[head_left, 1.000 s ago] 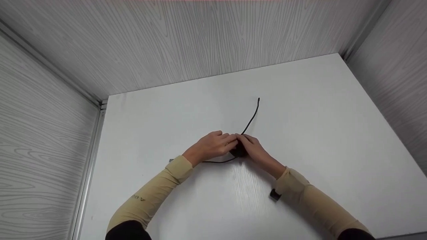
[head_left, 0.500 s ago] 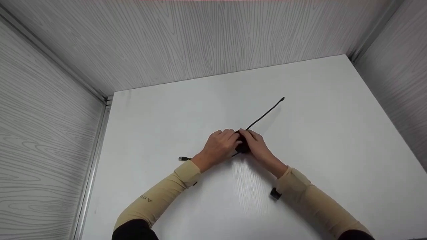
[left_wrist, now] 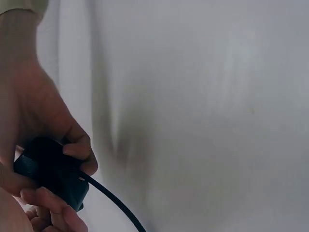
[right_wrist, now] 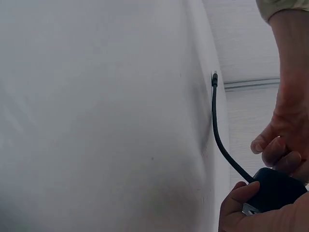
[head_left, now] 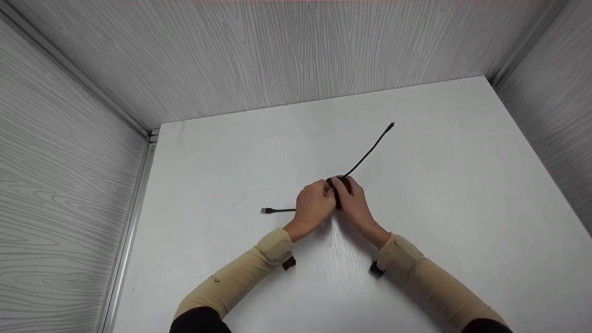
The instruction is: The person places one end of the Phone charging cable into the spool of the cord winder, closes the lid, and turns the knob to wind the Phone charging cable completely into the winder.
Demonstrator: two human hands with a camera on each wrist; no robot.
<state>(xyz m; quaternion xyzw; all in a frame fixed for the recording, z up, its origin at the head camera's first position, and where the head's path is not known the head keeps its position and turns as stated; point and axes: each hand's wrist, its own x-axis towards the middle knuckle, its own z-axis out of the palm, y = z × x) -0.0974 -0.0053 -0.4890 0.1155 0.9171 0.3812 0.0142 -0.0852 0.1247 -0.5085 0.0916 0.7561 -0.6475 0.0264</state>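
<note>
A small black block-like device is held between both hands above the white table; its exact kind is hard to make out. The left hand grips its left side with curled fingers, and the right hand grips its right side, thumb on top. From the far side of the device a black cable runs up and right to a small plug. Another cable end, with a USB plug, sticks out left from behind the left hand. The right wrist view shows fingers around the device.
The white table is bounded by grey wood-grain panels at the back, left and right. Small dark wrist-worn items show beneath the sleeves.
The left hand has shifted right and slightly up, drawing the USB plug rightward into plain view. The far cable end has swung right, then up. The device has tilted between the hands.
</note>
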